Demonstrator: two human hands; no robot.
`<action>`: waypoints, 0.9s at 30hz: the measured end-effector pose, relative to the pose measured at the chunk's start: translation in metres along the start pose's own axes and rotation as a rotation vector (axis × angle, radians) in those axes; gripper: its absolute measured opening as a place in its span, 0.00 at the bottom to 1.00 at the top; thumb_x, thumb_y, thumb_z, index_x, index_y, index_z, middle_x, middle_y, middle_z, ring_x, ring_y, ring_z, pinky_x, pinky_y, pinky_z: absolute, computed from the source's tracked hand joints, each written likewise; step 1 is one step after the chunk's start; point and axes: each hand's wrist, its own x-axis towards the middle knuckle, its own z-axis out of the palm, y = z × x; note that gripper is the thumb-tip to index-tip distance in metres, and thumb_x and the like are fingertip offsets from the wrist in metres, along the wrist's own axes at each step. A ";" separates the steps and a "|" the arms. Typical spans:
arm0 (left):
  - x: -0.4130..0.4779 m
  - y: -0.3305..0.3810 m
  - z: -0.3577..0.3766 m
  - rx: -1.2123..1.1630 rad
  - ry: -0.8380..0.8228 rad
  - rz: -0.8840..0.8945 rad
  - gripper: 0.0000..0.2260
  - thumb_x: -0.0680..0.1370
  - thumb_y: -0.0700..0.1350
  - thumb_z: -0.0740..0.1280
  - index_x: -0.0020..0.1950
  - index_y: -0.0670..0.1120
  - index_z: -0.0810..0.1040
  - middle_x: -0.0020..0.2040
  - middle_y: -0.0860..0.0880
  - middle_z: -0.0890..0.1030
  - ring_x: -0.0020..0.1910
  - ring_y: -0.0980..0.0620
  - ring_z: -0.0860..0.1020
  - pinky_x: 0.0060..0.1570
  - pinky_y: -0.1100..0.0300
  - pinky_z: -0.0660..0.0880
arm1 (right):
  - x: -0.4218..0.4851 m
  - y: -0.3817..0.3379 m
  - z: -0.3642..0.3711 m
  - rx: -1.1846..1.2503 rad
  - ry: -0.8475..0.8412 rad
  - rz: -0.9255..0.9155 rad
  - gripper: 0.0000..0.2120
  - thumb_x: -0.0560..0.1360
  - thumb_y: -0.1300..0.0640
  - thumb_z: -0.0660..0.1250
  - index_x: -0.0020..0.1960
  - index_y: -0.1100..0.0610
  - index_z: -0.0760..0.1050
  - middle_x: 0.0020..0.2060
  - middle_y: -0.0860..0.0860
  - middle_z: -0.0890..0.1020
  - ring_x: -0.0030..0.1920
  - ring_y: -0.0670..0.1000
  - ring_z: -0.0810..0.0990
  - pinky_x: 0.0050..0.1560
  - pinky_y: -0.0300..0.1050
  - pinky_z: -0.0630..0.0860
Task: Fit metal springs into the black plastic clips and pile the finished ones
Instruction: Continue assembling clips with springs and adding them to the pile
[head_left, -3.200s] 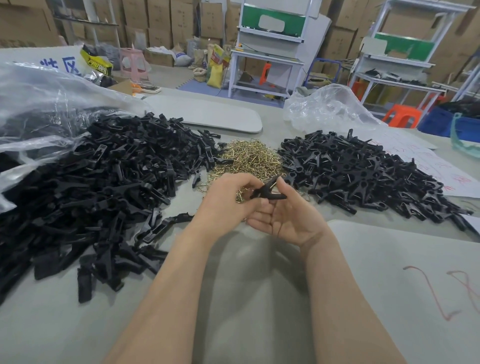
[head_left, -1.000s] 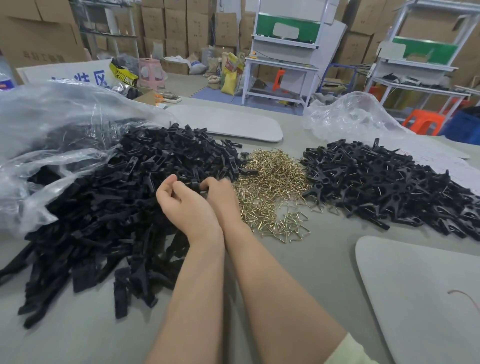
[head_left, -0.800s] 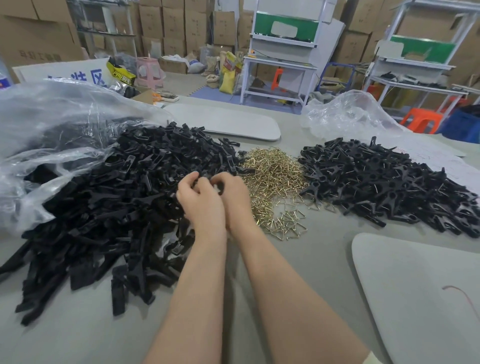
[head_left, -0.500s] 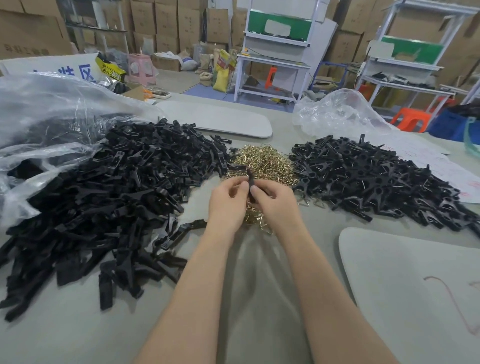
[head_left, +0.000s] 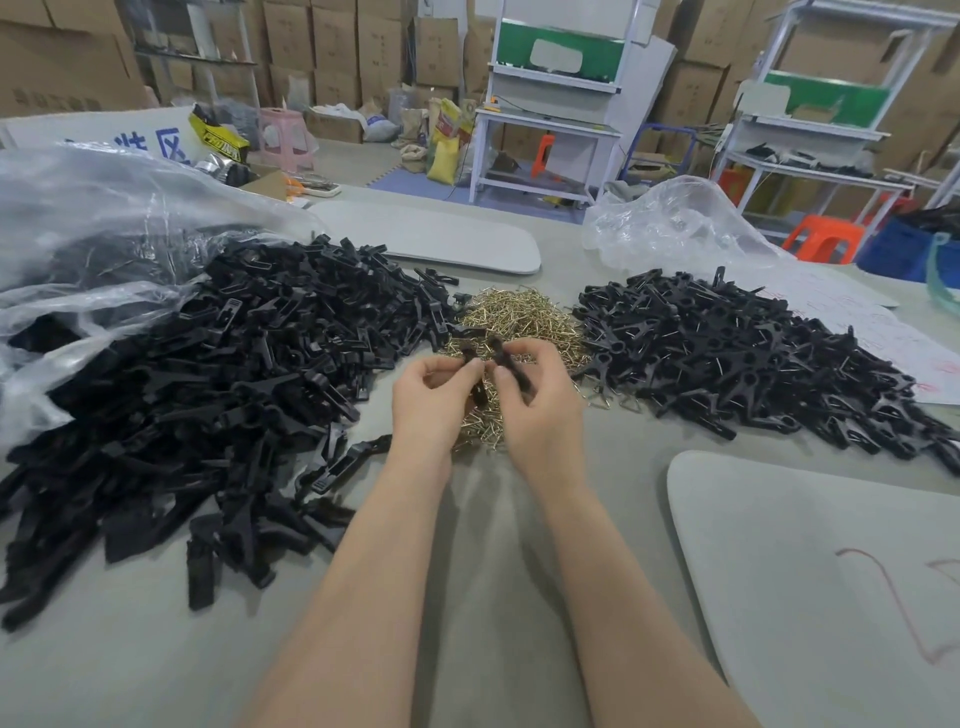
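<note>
On the counter (head_left: 156, 675) the heap of springs (head_left: 524, 317) lies in the middle. The pile of loose clip parts (head_left: 208, 389) is to its left, spilling from a plastic bag (head_left: 104, 208) at the far left, and the pile of finished clips (head_left: 753, 364) is to its right, with a second bag (head_left: 675, 223) behind it. One flat board (head_left: 441, 239) lies behind the springs and another board (head_left: 805, 571) at the near right — the left hand (head_left: 431, 400) and right hand (head_left: 540, 405) meet over the springs' near edge, each pinching a clip part (head_left: 511, 366).

A single wide-angle view from the person's head faces forward and down over the grey table (head_left: 493, 597). Forearms enter from 6 o'clock. The left hand (head_left: 434, 402) and right hand (head_left: 543, 415) pinch black clip halves (head_left: 511, 366) close by, mid-frame. Cardboard boxes (head_left: 337, 47) stand far off at 12 o'clock.
</note>
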 end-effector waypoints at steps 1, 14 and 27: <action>-0.001 0.001 0.000 -0.061 -0.020 -0.014 0.05 0.75 0.41 0.71 0.42 0.45 0.75 0.39 0.48 0.78 0.37 0.53 0.76 0.43 0.60 0.76 | -0.002 0.001 0.003 -0.012 -0.003 -0.015 0.09 0.77 0.63 0.64 0.55 0.54 0.74 0.45 0.50 0.83 0.47 0.47 0.82 0.51 0.46 0.78; -0.003 0.006 0.003 -0.355 -0.137 -0.120 0.03 0.78 0.35 0.65 0.51 0.38 0.76 0.42 0.46 0.79 0.35 0.56 0.76 0.37 0.70 0.78 | -0.001 0.001 0.004 0.045 0.080 0.003 0.08 0.75 0.66 0.65 0.53 0.59 0.77 0.43 0.47 0.82 0.46 0.42 0.80 0.52 0.39 0.77; -0.003 0.002 0.001 -0.140 -0.117 -0.020 0.06 0.79 0.41 0.66 0.43 0.45 0.80 0.36 0.50 0.81 0.35 0.56 0.77 0.38 0.68 0.77 | 0.001 -0.002 0.002 0.045 0.032 -0.015 0.09 0.77 0.66 0.62 0.52 0.58 0.79 0.44 0.49 0.83 0.46 0.47 0.82 0.52 0.49 0.78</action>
